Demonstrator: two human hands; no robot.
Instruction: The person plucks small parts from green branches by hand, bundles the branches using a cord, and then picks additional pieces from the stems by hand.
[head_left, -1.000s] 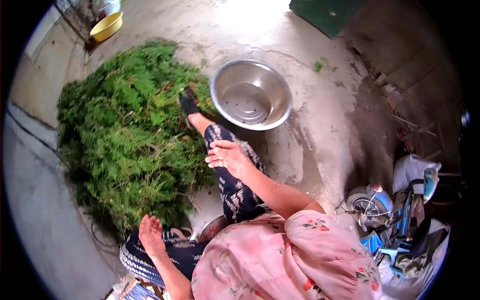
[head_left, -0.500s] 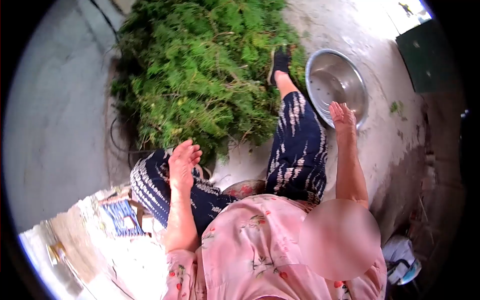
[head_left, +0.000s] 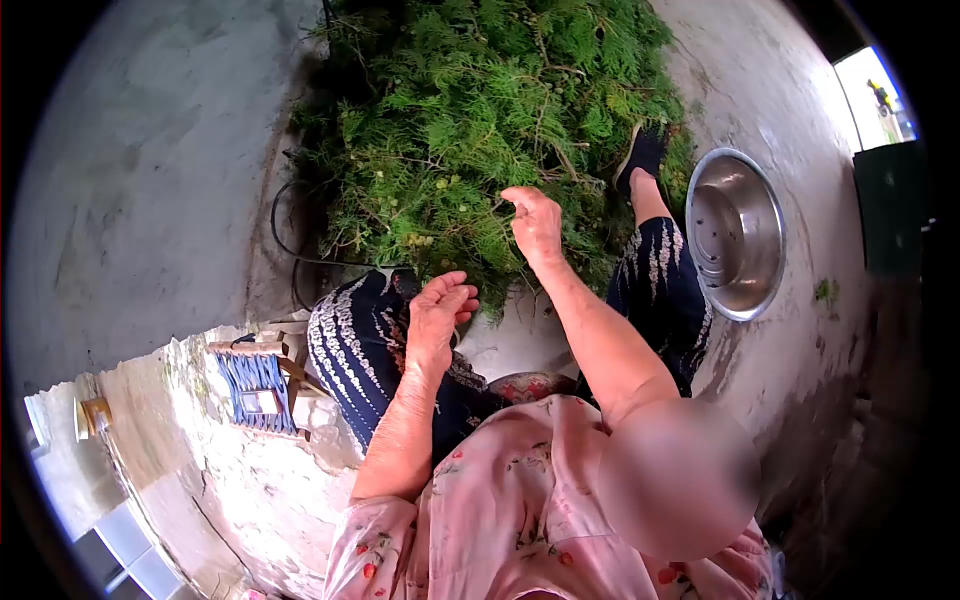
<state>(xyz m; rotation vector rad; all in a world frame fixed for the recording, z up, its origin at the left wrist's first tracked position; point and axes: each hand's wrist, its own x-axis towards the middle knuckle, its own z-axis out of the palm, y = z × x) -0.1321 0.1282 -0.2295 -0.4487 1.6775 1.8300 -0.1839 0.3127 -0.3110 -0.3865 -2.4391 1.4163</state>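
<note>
A large heap of green conifer branches (head_left: 440, 130), scaly-leaved and dotted with small pale cones, lies in front of me. My right hand (head_left: 537, 228) is over its near part, fingers curled in and the index fingertip meeting the foliage. Whatever is between those fingertips is too small to make out. Lower and to the left, my left hand (head_left: 440, 312) hovers above my left knee by the near edge of the heap. Its fingers are loosely bent and apart, and I see nothing in them.
A shiny metal basin (head_left: 737, 235) stands on the concrete floor to the right, beyond my stretched right leg (head_left: 655, 290). A small woven stool (head_left: 258, 390) is at the left. A black cable (head_left: 280, 225) curves beside the grey slab (head_left: 150, 190). A dark green box (head_left: 890, 205) is far right.
My right hand has swung left from beside the basin to the branches and its fingers have curled. My left hand has come slightly inward. The view has shifted, so the basin appears farther right.
</note>
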